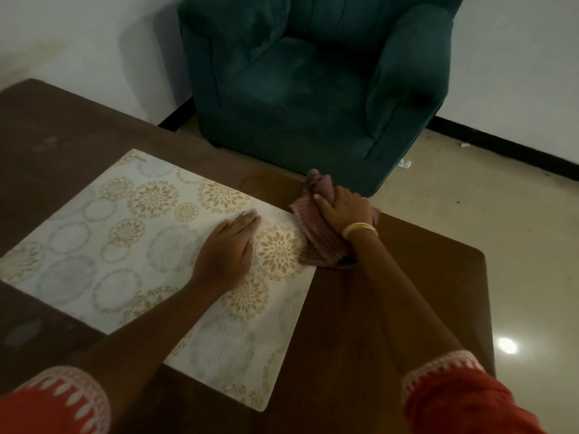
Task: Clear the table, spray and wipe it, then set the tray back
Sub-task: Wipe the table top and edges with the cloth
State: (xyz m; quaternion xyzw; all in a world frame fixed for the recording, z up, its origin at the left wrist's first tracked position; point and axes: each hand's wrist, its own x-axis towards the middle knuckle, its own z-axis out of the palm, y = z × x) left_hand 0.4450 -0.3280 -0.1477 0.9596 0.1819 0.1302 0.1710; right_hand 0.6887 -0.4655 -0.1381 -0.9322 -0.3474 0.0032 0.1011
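- Step: wiping. Right hand (pixel 344 211) has fingers curled round a bunched pink ribbed cloth (pixel 316 238), pressing it on the brown table (pixel 407 292) at the far edge.
- Left hand (pixel 230 245) lies flat, fingers straight, holding nothing, pinning the patterned mat (pixel 125 233).
- Mat's right edge touches the cloth, just left of the right fingers.
- No tray or spray bottle in view.
- Next, my guess: sweep the cloth over bare wood right of the mat; lift or slide the mat to reach under.

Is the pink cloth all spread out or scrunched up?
Scrunched up: the cloth is bunched in folds under the right hand gripping it.
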